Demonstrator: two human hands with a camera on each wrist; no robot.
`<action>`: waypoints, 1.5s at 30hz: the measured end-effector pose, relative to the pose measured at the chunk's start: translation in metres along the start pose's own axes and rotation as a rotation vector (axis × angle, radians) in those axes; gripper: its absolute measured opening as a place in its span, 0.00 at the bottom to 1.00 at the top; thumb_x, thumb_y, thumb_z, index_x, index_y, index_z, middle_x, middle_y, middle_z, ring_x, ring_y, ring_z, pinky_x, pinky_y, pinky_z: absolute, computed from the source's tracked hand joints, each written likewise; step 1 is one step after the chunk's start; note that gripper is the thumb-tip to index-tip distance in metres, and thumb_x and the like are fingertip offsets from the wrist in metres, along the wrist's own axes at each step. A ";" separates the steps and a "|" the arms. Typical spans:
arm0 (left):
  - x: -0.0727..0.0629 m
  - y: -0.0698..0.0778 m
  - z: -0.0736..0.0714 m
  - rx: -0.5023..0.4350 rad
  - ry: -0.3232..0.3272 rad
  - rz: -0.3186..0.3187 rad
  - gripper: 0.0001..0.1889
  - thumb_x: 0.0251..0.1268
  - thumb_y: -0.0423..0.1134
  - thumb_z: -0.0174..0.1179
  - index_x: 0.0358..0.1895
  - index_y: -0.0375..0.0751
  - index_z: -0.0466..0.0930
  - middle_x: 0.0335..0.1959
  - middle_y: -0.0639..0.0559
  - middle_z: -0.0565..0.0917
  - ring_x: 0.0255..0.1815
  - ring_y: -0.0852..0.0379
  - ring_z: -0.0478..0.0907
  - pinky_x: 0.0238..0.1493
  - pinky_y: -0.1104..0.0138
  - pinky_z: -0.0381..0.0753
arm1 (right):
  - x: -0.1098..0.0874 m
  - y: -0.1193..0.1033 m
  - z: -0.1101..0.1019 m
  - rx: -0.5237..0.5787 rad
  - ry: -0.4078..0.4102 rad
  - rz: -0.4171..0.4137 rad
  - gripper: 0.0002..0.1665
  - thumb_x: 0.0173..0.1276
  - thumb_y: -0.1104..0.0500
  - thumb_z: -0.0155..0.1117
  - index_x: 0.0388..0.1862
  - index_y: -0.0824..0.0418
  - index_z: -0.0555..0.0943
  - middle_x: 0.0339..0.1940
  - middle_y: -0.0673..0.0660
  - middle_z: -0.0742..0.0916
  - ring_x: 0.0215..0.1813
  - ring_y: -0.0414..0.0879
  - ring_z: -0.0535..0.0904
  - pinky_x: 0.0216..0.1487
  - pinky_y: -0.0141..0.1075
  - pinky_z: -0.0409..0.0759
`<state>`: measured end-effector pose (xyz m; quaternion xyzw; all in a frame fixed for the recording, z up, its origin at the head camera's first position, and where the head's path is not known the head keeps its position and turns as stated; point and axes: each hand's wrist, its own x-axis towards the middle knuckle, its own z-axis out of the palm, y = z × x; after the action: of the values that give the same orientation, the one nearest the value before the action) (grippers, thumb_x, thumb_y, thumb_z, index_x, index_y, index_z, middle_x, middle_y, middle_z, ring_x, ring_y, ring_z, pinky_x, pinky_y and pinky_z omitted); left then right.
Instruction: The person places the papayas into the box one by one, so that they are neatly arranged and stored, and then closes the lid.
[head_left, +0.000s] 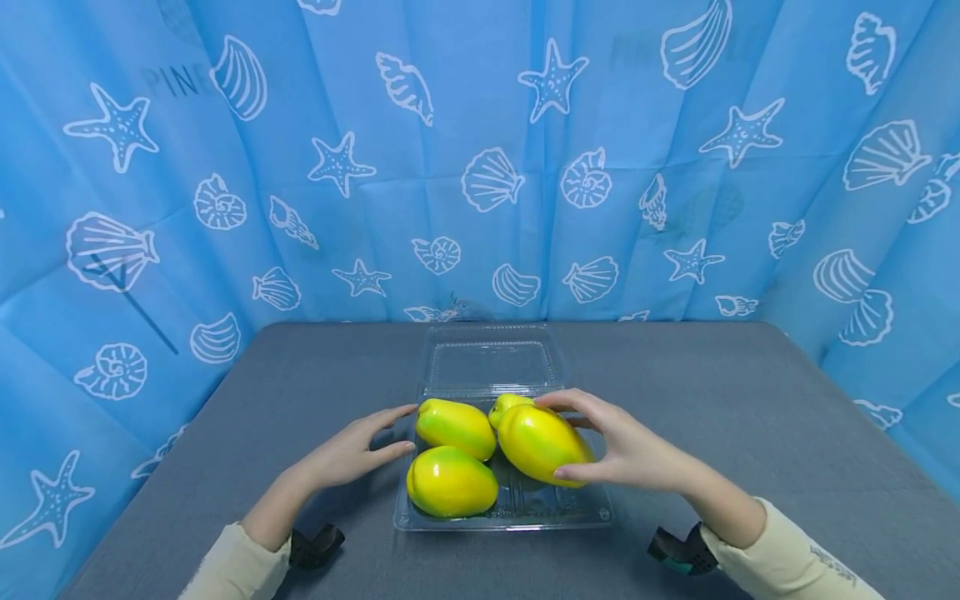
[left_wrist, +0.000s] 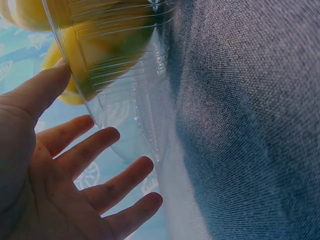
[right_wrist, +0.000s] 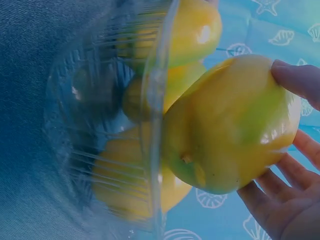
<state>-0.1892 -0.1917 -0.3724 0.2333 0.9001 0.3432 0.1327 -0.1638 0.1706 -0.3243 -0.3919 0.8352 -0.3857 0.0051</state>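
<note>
My right hand (head_left: 630, 442) grips a large yellow-green mango (head_left: 543, 442) between thumb and fingers. In the right wrist view the held mango (right_wrist: 240, 125) is raised at the rim of a clear plastic clamshell box (head_left: 517, 521). Inside the box lie two mangoes on the left, a rear one (head_left: 457, 427) and a front one (head_left: 452, 483). Another yellow fruit (head_left: 507, 406) sits at the back, partly hidden behind the held one. My left hand (head_left: 348, 450) is at the box's left side with fingers spread; in the left wrist view the thumb (left_wrist: 52, 82) touches the rim.
The box's transparent lid (head_left: 491, 364) is folded back, away from me. A grey cloth-covered table (head_left: 315, 367) lies under everything. Behind it hangs a blue curtain (head_left: 450, 167) printed with shells and starfish. Black devices (head_left: 315, 547) are strapped at both wrists.
</note>
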 end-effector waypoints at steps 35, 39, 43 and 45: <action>0.001 -0.001 0.002 -0.020 0.005 -0.023 0.33 0.69 0.54 0.50 0.72 0.45 0.55 0.72 0.42 0.60 0.69 0.35 0.61 0.65 0.40 0.64 | -0.004 0.011 0.017 -0.012 -0.173 -0.001 0.39 0.54 0.51 0.71 0.64 0.55 0.67 0.62 0.54 0.76 0.58 0.43 0.74 0.56 0.36 0.79; 0.001 -0.001 0.001 -0.019 0.003 -0.017 0.33 0.69 0.54 0.50 0.72 0.45 0.55 0.72 0.41 0.60 0.69 0.35 0.61 0.65 0.40 0.64 | -0.005 0.013 0.018 -0.020 -0.179 -0.001 0.39 0.55 0.51 0.71 0.64 0.55 0.67 0.62 0.54 0.76 0.59 0.43 0.74 0.56 0.36 0.78; 0.000 0.001 0.000 -0.007 0.001 -0.005 0.32 0.69 0.53 0.50 0.72 0.45 0.55 0.72 0.40 0.60 0.69 0.34 0.61 0.65 0.40 0.64 | -0.006 0.014 0.020 -0.018 -0.194 0.013 0.39 0.55 0.51 0.71 0.64 0.55 0.67 0.62 0.54 0.76 0.58 0.42 0.73 0.56 0.35 0.78; 0.000 0.001 -0.001 -0.005 0.000 -0.001 0.32 0.69 0.52 0.50 0.72 0.44 0.55 0.72 0.40 0.60 0.69 0.34 0.61 0.65 0.40 0.64 | -0.006 0.014 0.020 -0.015 -0.204 0.023 0.38 0.56 0.51 0.70 0.64 0.54 0.67 0.62 0.54 0.76 0.57 0.41 0.73 0.55 0.35 0.78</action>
<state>-0.1889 -0.1916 -0.3710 0.2327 0.8993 0.3453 0.1334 -0.1625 0.1669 -0.3489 -0.4195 0.8376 -0.3377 0.0916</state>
